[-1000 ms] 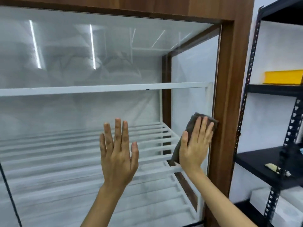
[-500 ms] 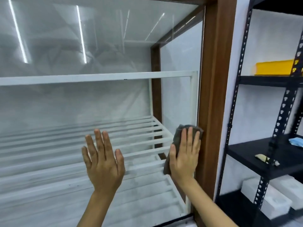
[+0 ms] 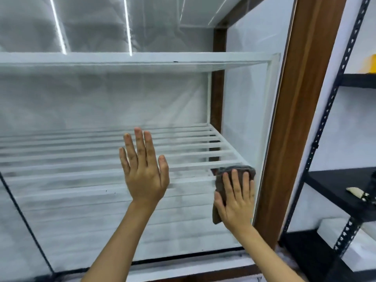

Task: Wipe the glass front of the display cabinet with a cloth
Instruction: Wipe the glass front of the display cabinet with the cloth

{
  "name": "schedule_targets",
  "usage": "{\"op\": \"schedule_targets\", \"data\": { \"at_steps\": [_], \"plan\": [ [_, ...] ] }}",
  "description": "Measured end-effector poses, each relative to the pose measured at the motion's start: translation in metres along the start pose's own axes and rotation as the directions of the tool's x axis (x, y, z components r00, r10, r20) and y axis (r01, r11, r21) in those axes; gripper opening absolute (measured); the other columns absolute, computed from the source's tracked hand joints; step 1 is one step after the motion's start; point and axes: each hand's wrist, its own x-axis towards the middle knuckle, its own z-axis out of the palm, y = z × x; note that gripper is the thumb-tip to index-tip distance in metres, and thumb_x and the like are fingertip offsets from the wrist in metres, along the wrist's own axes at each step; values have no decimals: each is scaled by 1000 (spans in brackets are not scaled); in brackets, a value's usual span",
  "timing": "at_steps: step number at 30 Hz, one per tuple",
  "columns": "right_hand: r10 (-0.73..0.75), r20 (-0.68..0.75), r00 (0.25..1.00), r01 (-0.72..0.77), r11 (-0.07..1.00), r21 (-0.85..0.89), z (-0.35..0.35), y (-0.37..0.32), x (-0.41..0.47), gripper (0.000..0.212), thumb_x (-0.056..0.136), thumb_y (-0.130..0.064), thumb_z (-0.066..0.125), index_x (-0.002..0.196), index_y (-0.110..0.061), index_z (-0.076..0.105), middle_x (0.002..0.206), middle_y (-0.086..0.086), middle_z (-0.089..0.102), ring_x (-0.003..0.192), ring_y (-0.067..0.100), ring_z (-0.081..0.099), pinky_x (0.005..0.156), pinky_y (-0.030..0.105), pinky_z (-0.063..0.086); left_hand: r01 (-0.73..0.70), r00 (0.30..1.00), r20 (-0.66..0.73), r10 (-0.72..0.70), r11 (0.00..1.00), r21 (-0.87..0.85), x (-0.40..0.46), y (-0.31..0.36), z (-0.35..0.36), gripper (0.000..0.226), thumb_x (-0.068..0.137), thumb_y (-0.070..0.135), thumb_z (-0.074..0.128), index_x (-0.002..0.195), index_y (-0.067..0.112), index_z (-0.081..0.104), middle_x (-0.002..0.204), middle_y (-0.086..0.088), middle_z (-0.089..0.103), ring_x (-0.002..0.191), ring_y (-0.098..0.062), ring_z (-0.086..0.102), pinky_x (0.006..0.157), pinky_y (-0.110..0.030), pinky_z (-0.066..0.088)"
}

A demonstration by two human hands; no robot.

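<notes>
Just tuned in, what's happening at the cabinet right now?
A person is wiping the glass front of a wood-framed display cabinet. The right hand presses a grey cloth flat against the glass, close to the right edge by the frame and low on the pane. The left hand is open, fingers straight, held up flat at the glass nearer the middle. The white shelves inside look bare, and a black rack stands to the right.

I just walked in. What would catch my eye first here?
Two bare hands flat against the big glass front of a wooden-framed display cabinet. The right hand presses a grey cloth to the glass beside the brown frame; the left hand is spread open near the middle. Behind the glass run white slatted shelves.
</notes>
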Motion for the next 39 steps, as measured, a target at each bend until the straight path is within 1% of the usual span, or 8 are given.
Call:
{"op": "schedule_targets", "data": {
  "at_steps": [5,9,14,19,22,27,32,39],
  "plan": [
    [299,-135,944,-295,954,50,-5,-6,70,54,104,-36,32,152,-14,23,156,12,27,148,29,9,120,49,14,17,998,61,-12,996,-83,3,0,-9,55,102,33,20,152,12,6,159,-4,-1,148,-25,-1,121,-42,2],
    [117,-146,982,-96,985,142,4,-91,119,52,101,-33,44,147,-11,35,152,11,33,147,30,15,121,46,13,15,997,71,-2,981,-191,-7,-22,-33,56,102,31,20,152,11,4,159,-5,1,148,-25,2,121,-42,4],
    [-236,-61,970,241,966,95,29,-165,51,56,96,-40,53,147,-23,37,160,-2,19,148,21,18,121,40,13,83,995,56,-77,990,-111,-27,-91,-59,55,103,29,22,152,11,5,160,0,-3,148,-26,1,121,-42,4],
    [49,-107,993,-44,998,46,21,-121,51,58,101,-38,44,151,-16,27,161,2,15,148,30,14,120,48,13,42,996,78,-45,998,40,-30,-170,-65,58,100,29,27,151,4,12,161,-4,-2,148,-27,3,120,-44,7],
    [200,-179,963,-186,978,96,15,-132,120,53,103,-34,39,149,-8,31,155,14,30,144,39,18,119,54,13,12,998,57,-17,997,80,-29,-180,-57,59,100,33,25,152,8,10,161,-5,-1,148,-26,4,120,-44,6],
    [12,-182,983,15,990,143,24,-226,166,51,101,-37,44,147,-15,34,153,7,29,145,31,20,121,46,10,-15,999,37,12,998,67,-29,-182,-57,59,101,35,24,152,10,10,161,-5,0,148,-25,4,121,-42,6],
    [-229,-54,972,231,972,45,43,-249,66,55,98,-42,48,148,-21,36,160,0,19,148,23,15,122,42,7,-27,996,88,33,998,-63,-28,-187,-66,56,102,32,21,152,15,4,161,-1,-3,148,-22,2,121,-40,4],
    [35,-141,989,-24,996,80,38,-244,107,57,101,-38,45,151,-17,28,160,3,18,148,30,14,120,48,11,4,999,45,6,978,-209,-38,-222,-98,54,102,27,21,152,12,9,161,0,4,148,-25,7,121,-43,7]
  ]
}}
